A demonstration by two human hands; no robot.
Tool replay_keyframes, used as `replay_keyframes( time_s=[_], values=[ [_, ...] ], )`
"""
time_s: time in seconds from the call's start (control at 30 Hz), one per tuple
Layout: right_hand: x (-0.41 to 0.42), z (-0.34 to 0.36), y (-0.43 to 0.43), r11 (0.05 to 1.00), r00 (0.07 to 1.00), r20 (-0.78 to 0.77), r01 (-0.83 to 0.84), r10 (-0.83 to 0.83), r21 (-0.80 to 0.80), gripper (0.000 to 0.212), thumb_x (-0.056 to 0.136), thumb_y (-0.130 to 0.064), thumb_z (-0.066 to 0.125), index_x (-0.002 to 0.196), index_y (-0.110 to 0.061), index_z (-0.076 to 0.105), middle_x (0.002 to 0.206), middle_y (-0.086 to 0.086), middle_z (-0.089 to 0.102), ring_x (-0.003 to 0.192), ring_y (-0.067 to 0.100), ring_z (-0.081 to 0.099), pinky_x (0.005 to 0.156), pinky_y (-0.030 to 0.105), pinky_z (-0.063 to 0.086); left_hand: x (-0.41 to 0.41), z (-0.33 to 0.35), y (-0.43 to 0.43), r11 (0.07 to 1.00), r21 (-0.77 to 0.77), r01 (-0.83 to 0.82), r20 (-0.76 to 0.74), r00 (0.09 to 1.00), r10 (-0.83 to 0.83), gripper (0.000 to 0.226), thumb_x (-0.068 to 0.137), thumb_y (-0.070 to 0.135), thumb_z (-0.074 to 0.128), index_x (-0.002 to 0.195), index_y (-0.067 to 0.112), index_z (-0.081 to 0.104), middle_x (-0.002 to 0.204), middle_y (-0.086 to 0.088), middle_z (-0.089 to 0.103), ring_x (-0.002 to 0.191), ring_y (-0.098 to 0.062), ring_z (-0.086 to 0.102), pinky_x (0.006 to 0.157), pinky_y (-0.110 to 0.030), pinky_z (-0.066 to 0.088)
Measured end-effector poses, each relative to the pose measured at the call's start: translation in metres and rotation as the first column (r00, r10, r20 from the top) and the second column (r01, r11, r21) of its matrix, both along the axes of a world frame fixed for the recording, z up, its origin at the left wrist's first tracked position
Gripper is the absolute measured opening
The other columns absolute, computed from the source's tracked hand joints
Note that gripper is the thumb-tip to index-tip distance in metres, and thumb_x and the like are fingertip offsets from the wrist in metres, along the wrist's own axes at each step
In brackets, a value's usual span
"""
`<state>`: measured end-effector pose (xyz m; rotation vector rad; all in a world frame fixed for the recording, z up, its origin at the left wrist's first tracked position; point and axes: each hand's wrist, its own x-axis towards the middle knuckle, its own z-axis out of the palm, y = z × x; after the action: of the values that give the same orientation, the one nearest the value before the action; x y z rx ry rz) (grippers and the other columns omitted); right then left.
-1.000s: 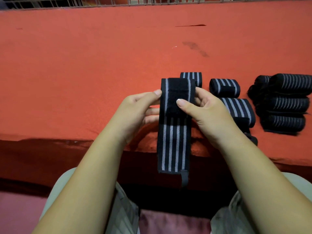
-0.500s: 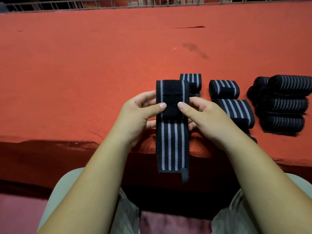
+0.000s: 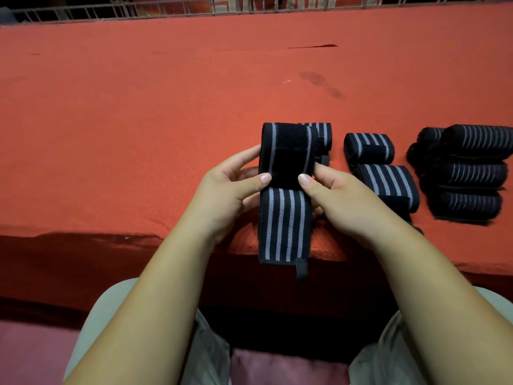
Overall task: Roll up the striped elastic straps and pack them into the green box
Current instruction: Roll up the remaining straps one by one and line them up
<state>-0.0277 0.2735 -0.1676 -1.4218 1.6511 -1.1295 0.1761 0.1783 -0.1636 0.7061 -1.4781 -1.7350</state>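
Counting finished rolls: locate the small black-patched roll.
Head view: the small rolled black striped strap lies on the red cloth, right of the right hand, beyond a wider striped roll.

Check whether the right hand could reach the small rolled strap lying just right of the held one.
Probably yes, once freed: the rolled strap lies uncovered on the red cloth just beyond the right hand, but that hand now pinches the held strap.
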Motion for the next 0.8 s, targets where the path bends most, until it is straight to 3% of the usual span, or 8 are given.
replay_keyframes(
  time_s=[0.2,0.3,0.4,0.5,0.57,0.7,0.77,0.8],
  values=[
    [0.004,0.004,0.005,0.997,0.995,-0.074,0.069,-0.07,-0.021,0.03,0.113,-0.042,0.048,0.138,-0.047,0.066,0.128,-0.026,0.073,0.123,-0.003,0.065,0.115,0.039,0.048,-0.004,-0.002,0.001,0.998,-0.03,0.058,-0.01,0.998,-0.058,0.05,0.106,0.0,0.06,0.154,0.015,0.057,0.139,-0.01,0.073,0.133,-0.027,0.067,0.114,-0.044,0.054],
    [0.003,0.004,0.004,0.997,0.997,-0.047,0.055,-0.058,-0.054,0.034,0.112,-0.04,0.053,0.143,-0.05,0.06,0.133,-0.024,0.071,0.126,0.004,0.066,0.114,0.046,0.05,-0.004,-0.001,0.003,0.996,-0.075,0.053,0.007,0.999,-0.052,0.048,0.107,0.002,0.061,0.153,0.017,0.058,0.136,-0.011,0.075,0.129,-0.028,0.07,0.107,-0.042,0.058],
    [-0.001,0.004,0.002,0.996,0.995,0.078,0.073,-0.069,-0.057,0.036,0.107,-0.037,0.062,0.14,-0.053,0.062,0.11,-0.01,0.079,0.092,0.022,0.075,0.094,0.055,0.062,-0.004,-0.001,0.002,0.994,-0.106,-0.026,-0.001,1.0,0.026,0.042,0.106,-0.002,0.061,0.145,0.014,0.062,0.128,-0.013,0.077,0.12,-0.031,0.075,0.097,-0.039,0.063],
    [0.002,0.004,0.002,0.994,0.964,0.247,0.103,-0.095,-0.022,0.034,0.107,-0.033,0.064,0.14,-0.038,0.066,0.084,-0.003,0.072,0.074,0.02,0.064,0.075,0.047,0.058,-0.006,-0.004,0.0,0.987,-0.118,-0.11,-0.027,0.994,0.108,0.035,0.104,-0.004,0.063,0.135,0.013,0.067,0.127,-0.015,0.077,0.116,-0.035,0.076,0.099,-0.046,0.061],
    [0.005,0.005,0.001,0.993,0.954,0.275,0.116,-0.12,0.031,0.029,0.11,-0.043,0.055,0.129,-0.032,0.074,0.081,-0.001,0.067,0.076,0.024,0.06,0.072,0.042,0.055,-0.007,-0.004,-0.001,0.974,-0.119,-0.191,-0.033,0.981,0.189,0.03,0.1,-0.004,0.069,0.124,0.015,0.073,0.125,-0.012,0.077,0.112,-0.033,0.077,0.101,-0.051,0.061],
    [0.008,0.013,0.003,0.991,0.921,0.385,0.003,-0.055,0.132,0.069,0.103,-0.077,0.036,0.122,-0.027,0.08,0.092,0.021,0.072,0.083,0.029,0.063,0.078,0.049,0.048,-0.005,-0.002,0.0,0.96,-0.108,-0.258,0.002,0.966,0.26,0.032,0.089,-0.012,0.071,0.101,0.016,0.081,0.123,0.001,0.079,0.11,-0.026,0.078,0.099,-0.048,0.061],
    [0.008,0.016,0.004,0.989,0.918,0.397,-0.032,-0.028,0.144,0.07,0.099,-0.081,0.042,0.119,-0.027,0.082,0.107,0.03,0.071,0.093,0.037,0.066,0.084,0.05,0.052,-0.004,0.0,0.001,0.965,-0.088,-0.249,0.015,0.968,0.251,0.036,0.087,-0.017,0.065,0.098,0.011,0.084,0.123,0.002,0.08,0.099,-0.021,0.078,0.09,-0.042,0.06],
    [0.01,0.017,0.005,0.99,0.922,0.386,-0.029,-0.026,0.136,0.062,0.099,-0.077,0.05,0.119,-0.028,0.082,0.111,0.025,0.074,0.1,0.045,0.069,0.091,0.055,0.056,-0.004,0.002,0.002,0.97,-0.075,-0.233,0.015,0.972,0.235,0.036,0.089,-0.017,0.063,0.101,0.01,0.084,0.12,0.0,0.081,0.087,-0.017,0.076,0.083,-0.037,0.058]
  ],
)
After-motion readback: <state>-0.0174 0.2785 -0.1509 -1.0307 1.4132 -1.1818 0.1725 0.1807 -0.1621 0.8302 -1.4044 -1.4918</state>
